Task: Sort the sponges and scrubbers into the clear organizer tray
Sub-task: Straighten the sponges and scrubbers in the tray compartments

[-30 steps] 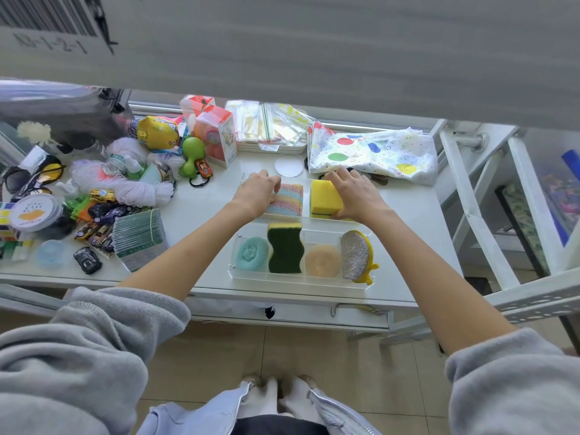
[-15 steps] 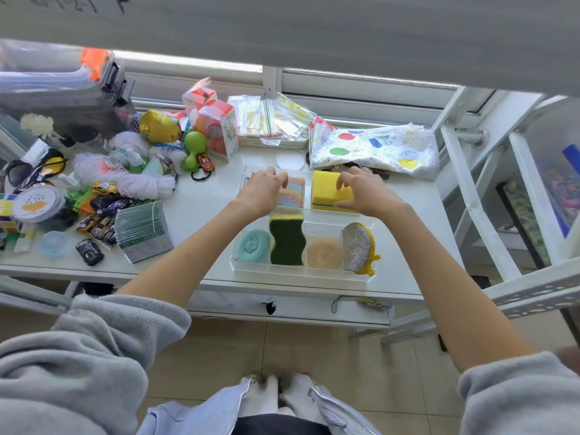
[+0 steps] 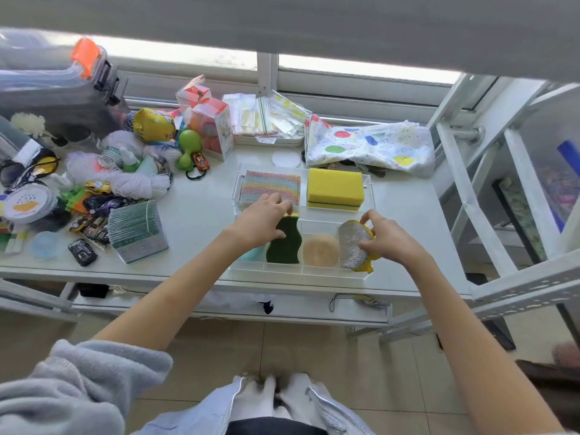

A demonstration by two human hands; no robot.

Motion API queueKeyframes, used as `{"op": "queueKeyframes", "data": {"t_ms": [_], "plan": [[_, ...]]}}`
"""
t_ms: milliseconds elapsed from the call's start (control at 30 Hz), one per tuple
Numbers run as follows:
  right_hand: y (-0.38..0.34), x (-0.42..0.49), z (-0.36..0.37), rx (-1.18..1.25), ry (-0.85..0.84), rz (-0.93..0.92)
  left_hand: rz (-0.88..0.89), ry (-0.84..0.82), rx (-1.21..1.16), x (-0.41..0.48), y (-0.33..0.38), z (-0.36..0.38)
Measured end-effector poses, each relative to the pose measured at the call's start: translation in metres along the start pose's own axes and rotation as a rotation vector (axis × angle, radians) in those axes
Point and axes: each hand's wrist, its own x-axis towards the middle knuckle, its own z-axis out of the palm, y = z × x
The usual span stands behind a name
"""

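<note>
Clear organizer tray [image 3: 368, 196] near the front edge of the white tabletop [image 3: 201, 215], right of centre, divided into a back row and a front row of compartments. Back row: rainbow-striped mesh scrubber [image 3: 270, 185] on the left, yellow block sponge [image 3: 335, 188] on the right, each flat in its own compartment. Front row, left to right: teal round scrubber [image 3: 252, 254], mostly hidden under the left wrist; dark green wavy sponge [image 3: 284, 243] standing on edge; peach round scrubber [image 3: 320, 249]; silver metallic scrubber with yellow backing [image 3: 353, 244], tilted in the rightmost compartment, its yellow lower end poking over the tray's front right corner.

Left hand [image 3: 262, 222] over the front row, fingers curled narrow around the top of the dark green wavy sponge, thumb against its near face. Right hand [image 3: 387, 238] at the tray's right end, fingers pinched on the silver metallic scrubber with yellow backing, thumb on the silver face, the rest behind the yellow edge.

Left half of the tabletop crowded: stack of green-edged packets [image 3: 136, 230] near the front edge, toy cars [image 3: 94, 215], white yarn [image 3: 135, 183], a green maraca-shaped toy [image 3: 188, 149]. Polka-dot cloth [image 3: 370, 146] bunched at the back right corner, just behind the tray. Grey fleece sleeves pushed up both forearms.
</note>
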Motion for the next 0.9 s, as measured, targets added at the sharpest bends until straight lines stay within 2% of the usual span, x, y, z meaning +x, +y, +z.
{"op": "queueKeyframes", "data": {"t_ms": [200, 333, 500, 667, 800, 900], "plan": [[0.003, 0.008, -0.012, 0.021, 0.034, -0.036, 0.002, 0.073, 0.096, -0.004, 0.005, 0.006], [-0.001, 0.017, -0.006, -0.017, -0.035, -0.056, 0.005, 0.103, 0.075, -0.007, 0.005, 0.008], [0.006, 0.022, 0.001, 0.063, 0.080, -0.014, 0.002, 0.159, 0.038, -0.011, 0.006, 0.011], [0.012, 0.021, 0.005, 0.137, 0.096, -0.024, -0.002, 0.186, 0.021, -0.013, 0.007, 0.015], [0.009, 0.017, 0.016, 0.081, 0.264, 0.001, -0.005, 0.197, 0.014, -0.013, 0.006, 0.017], [0.006, 0.012, 0.024, -0.065, 0.388, -0.027, -0.007, 0.197, 0.007, -0.014, 0.004, 0.018]]}}
